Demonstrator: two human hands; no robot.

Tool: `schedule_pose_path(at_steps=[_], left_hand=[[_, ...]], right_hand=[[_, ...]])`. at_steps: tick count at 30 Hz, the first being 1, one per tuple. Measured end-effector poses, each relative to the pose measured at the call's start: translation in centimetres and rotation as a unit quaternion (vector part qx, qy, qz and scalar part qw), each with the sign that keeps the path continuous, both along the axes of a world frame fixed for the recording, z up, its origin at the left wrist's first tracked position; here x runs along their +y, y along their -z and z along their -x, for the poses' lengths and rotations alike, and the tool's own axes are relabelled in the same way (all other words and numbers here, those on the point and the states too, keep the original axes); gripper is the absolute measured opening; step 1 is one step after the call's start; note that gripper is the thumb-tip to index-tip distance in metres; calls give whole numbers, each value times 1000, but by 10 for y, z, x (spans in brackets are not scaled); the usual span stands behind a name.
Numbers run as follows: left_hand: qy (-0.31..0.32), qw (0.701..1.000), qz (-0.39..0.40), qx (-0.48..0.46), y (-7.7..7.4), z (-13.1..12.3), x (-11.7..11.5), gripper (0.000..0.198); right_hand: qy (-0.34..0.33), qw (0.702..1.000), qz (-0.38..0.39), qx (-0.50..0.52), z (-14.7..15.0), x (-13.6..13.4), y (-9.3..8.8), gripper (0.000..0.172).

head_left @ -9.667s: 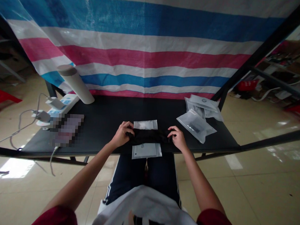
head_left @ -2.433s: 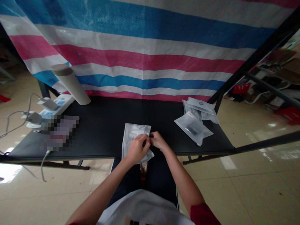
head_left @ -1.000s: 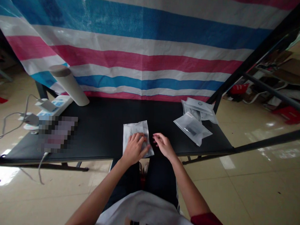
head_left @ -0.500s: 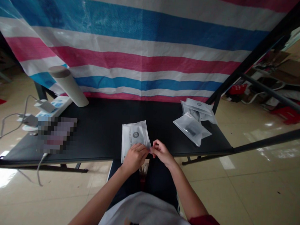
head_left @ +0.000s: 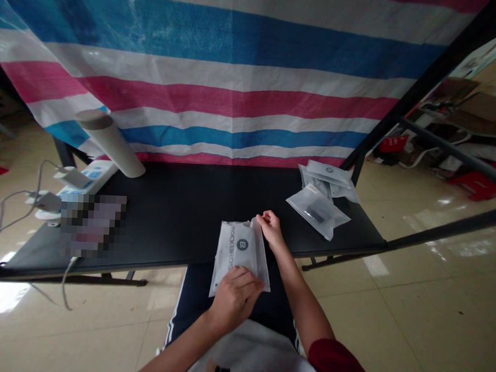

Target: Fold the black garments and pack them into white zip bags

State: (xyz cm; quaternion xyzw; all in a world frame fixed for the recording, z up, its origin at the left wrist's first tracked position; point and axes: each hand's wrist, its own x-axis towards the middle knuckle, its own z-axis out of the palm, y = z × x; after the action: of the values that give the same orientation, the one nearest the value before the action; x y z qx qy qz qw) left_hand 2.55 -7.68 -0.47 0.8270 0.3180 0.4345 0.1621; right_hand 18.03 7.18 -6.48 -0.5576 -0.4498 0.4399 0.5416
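Note:
A white plastic pouch (head_left: pixel 240 250) with grey print is held up over the front edge of the black table (head_left: pixel 181 205). My left hand (head_left: pixel 235 297) is closed on the pouch's near end, above my lap. At the far right corner of the pouch my right hand (head_left: pixel 271 229) pinches the edge. The pouch is tilted, its far end over the table and its near end off it.
A pile of similar pouches (head_left: pixel 323 197) lies at the table's right end. At the back left lean a cardboard tube (head_left: pixel 108 141) and a power strip with plugs and cables (head_left: pixel 73 184). A striped tarp (head_left: pixel 236 70) hangs behind the table. A black frame post (head_left: pixel 403 99) rises at right.
The pouch has been lifted off the table and pulled toward me. My left hand slid to its near end and my right hand moved up to its far corner.

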Motion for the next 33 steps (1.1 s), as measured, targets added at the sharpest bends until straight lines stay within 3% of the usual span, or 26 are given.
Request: schedule_pose_path(at_steps=[6, 11, 14, 18, 21, 25, 29, 33], left_hand=[[9, 999, 42, -16, 3, 1, -4, 10], [18, 998, 51, -26, 6, 4, -4, 11], [12, 997, 67, -26, 7, 8, 1, 9], [11, 996, 86, -24, 7, 12, 9, 9], [17, 995, 95, -11, 8, 12, 10, 9], [-8, 992, 108, 64, 14, 16, 15, 13], [-67, 977, 92, 181, 28, 44, 40, 32], [-135, 954, 95, 252, 41, 92, 88, 38]], right_hand=[[2, 1000, -29, 4, 0, -6, 0, 34], [-55, 997, 46, 15, -3, -21, -7, 46], [-145, 985, 91, 13, -6, -35, -14, 51], [-294, 946, 125, -49, -10, -57, -19, 47], [-268, 952, 108, -98, -8, -66, -16, 48], [-260, 959, 87, -67, -3, -67, -17, 45], [-262, 954, 134, -49, -1, -65, -25, 47], [-265, 952, 148, -29, 0, -68, -30, 44]])
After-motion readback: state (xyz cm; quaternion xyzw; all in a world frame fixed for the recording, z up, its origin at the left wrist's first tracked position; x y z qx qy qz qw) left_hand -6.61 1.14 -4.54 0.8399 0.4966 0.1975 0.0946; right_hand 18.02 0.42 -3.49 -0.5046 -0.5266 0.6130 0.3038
